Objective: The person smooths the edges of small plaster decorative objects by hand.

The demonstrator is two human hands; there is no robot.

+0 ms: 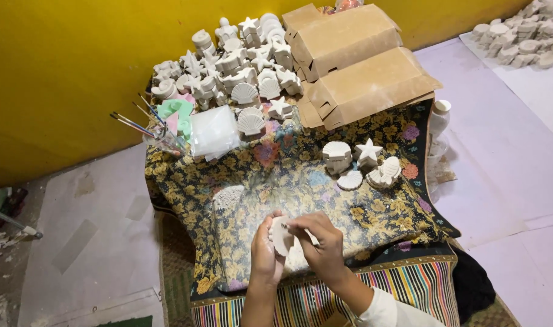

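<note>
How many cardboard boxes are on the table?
2. One box lies at the back by the yellow wall; the other box sits just in front of it, nearer the white plaster shapes. More may be hidden behind them.

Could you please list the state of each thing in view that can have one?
Left hand: gripping a white plaster piece.
Right hand: fingertips pressed on that piece.
Cardboard boxes: closed, stacked.
Paintbrushes: standing tilted in a clear jar.
White bottle: upright, capped.
</note>
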